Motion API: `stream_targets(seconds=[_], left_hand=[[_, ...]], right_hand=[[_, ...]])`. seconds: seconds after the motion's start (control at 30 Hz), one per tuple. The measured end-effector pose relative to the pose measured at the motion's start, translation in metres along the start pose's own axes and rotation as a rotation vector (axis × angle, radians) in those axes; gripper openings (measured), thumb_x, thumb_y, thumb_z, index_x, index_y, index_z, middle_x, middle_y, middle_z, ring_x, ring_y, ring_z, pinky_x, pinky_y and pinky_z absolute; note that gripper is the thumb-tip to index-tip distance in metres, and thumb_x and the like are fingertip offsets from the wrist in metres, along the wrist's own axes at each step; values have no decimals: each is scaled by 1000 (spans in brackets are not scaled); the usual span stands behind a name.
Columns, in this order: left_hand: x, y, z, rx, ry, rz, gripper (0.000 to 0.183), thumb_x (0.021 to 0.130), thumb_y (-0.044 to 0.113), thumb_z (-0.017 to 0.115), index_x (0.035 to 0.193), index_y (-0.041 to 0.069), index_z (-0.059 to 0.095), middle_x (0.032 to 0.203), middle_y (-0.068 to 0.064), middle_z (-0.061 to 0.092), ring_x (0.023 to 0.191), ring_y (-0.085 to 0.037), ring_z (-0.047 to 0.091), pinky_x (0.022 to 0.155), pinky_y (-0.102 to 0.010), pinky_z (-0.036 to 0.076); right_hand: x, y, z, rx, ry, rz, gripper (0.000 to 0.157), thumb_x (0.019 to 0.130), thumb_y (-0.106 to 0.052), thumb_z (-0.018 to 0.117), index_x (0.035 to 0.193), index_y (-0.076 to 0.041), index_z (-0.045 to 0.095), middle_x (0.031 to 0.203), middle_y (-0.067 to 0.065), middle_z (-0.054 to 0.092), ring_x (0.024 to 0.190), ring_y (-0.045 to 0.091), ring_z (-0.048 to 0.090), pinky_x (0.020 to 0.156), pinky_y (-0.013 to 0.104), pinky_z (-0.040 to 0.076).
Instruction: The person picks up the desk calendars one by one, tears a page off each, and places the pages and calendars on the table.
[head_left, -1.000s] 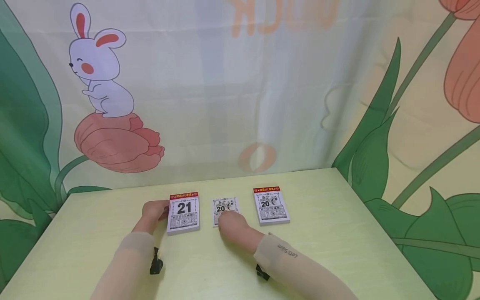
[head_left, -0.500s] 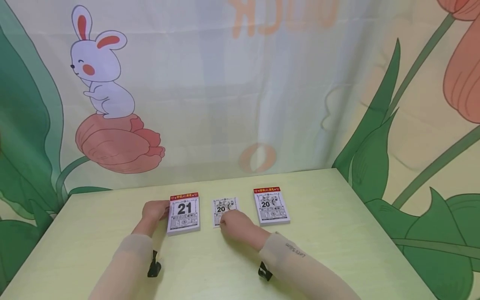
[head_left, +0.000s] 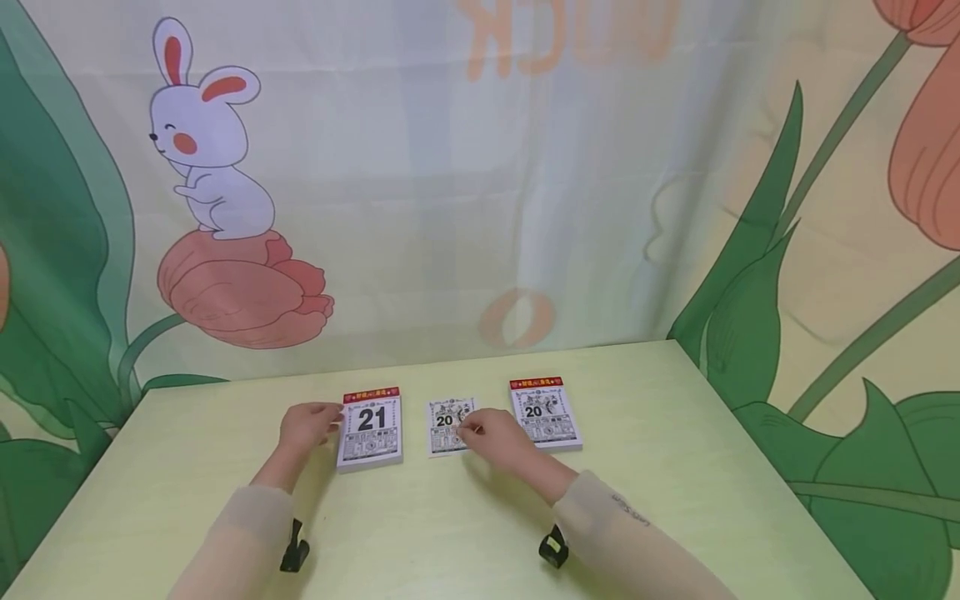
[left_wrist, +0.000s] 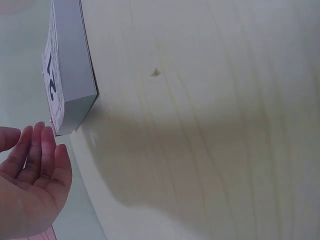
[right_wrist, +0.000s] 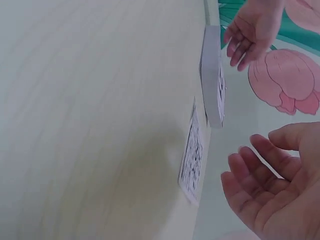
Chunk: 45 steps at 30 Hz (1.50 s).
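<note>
Paper sheet between pads, rabbit backdrop

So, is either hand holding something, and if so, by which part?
Nothing is held: the left hand, fingers loose, is beside the calendar pad marked 21, and the right hand hovers empty near the loose sheet marked 20.

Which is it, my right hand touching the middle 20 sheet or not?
Apart: the right wrist view shows a gap between your right hand and the middle 20 sheet.

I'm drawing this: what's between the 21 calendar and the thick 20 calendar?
In the head view, a thin 20 sheet lies between them, partly hidden by the right hand.
</note>
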<state>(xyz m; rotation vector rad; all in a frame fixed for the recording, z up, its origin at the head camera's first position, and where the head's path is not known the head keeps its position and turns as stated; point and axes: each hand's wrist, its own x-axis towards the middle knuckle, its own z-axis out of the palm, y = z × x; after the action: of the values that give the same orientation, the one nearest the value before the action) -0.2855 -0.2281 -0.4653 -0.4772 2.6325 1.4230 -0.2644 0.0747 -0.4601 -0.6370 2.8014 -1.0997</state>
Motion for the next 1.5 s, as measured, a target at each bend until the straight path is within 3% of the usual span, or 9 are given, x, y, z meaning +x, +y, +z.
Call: stream_targets(seconds=[0.27, 0.47, 0.6, 0.77, 0.87, 1.0, 1.07, 1.23, 1.5], left_hand=[[-10, 0, -1, -11, -13, 52, 44, 101, 21, 43, 132, -7, 56, 130, -26, 62, 114, -38, 63, 89, -40, 57], [-22, 7, 0, -40, -26, 115, 43, 101, 21, 46, 129, -9, 58, 125, -27, 65, 112, -39, 64, 90, -43, 57], [-30, 11, 6, -37, -31, 131, 41, 101, 22, 47, 129, -7, 60, 126, -26, 64, 114, -38, 61, 95, -45, 54], [-40, 16, 16, -6, -16, 158, 38, 100, 20, 48, 127, -2, 63, 130, -24, 63, 122, -38, 56, 107, -55, 43], [-47, 20, 21, -6, -22, 179, 37, 100, 20, 50, 128, 0, 64, 131, -23, 63, 121, -36, 57, 104, -51, 45], [-55, 26, 27, -48, -42, 193, 37, 98, 21, 52, 128, 2, 64, 127, -22, 65, 109, -30, 61, 87, -35, 51], [-59, 29, 30, -79, -56, 196, 38, 99, 21, 52, 129, 2, 63, 127, -22, 65, 107, -29, 63, 85, -32, 54], [-67, 35, 42, -159, -76, 211, 37, 99, 18, 52, 129, -1, 62, 129, -22, 65, 111, -30, 66, 91, -37, 58], [-75, 47, 66, -275, -103, 236, 36, 98, 11, 53, 130, -4, 60, 130, -24, 63, 113, -31, 66, 90, -35, 59]], right_hand=[[-14, 8, -11, 117, 67, 27, 18, 96, -19, 62, 100, -6, 74, 99, 6, 73, 88, 15, 63, 76, 26, 53], [-22, 15, -15, 139, 91, -6, 18, 95, -19, 63, 100, -6, 73, 100, 7, 73, 87, 15, 64, 73, 22, 51], [-28, 19, -19, 151, 88, -18, 19, 96, -19, 62, 101, -5, 73, 101, 7, 73, 88, 15, 63, 74, 21, 51], [-35, 23, -23, 159, 93, 0, 20, 96, -19, 62, 105, -4, 72, 100, 6, 74, 88, 13, 63, 73, 21, 50], [-40, 25, -28, 159, 90, 21, 21, 96, -20, 62, 106, -4, 71, 101, 5, 74, 88, 12, 62, 72, 21, 50], [-46, 29, -36, 158, 88, 67, 21, 96, -20, 62, 108, -5, 70, 102, 5, 72, 90, 12, 61, 72, 22, 50], [-49, 31, -40, 162, 95, 85, 21, 95, -20, 63, 109, -6, 70, 102, 5, 72, 91, 13, 62, 72, 23, 50], [-54, 36, -50, 166, 109, 148, 22, 95, -20, 63, 112, -7, 69, 104, 5, 72, 94, 15, 61, 75, 26, 50], [-60, 46, -65, 154, 133, 197, 26, 96, -19, 61, 117, -5, 66, 110, 9, 70, 100, 20, 60, 77, 26, 48]])
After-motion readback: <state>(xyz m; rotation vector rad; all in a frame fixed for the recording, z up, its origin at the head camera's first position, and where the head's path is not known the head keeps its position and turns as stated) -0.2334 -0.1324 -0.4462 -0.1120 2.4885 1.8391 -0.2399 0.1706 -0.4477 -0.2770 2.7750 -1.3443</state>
